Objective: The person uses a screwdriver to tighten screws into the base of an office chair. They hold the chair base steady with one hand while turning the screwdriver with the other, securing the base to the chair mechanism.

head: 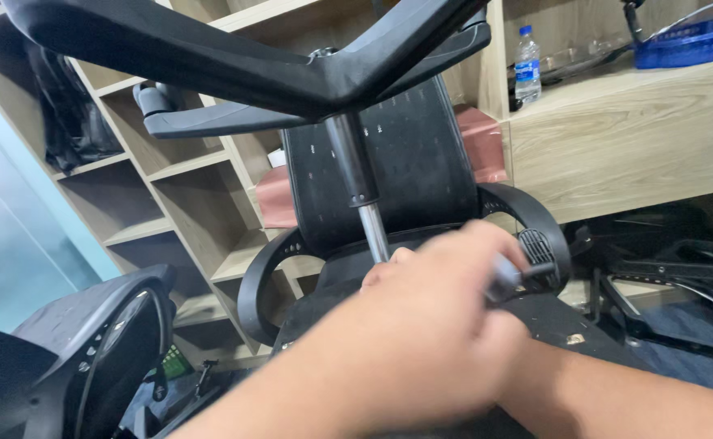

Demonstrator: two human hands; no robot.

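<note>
a clear water bottle (526,65) with a blue cap stands on a light wood counter (625,130). a blue tray (690,41) sits further right on the same counter. open wood shelves (186,187) fill the wall on the left. a black bag (68,106) sits in one top shelf. another dark chair part (88,349) lies low on the left. black parts (673,276) lie on the floor at the right

Blurred hand (421,341), fingers curled closed
</note>
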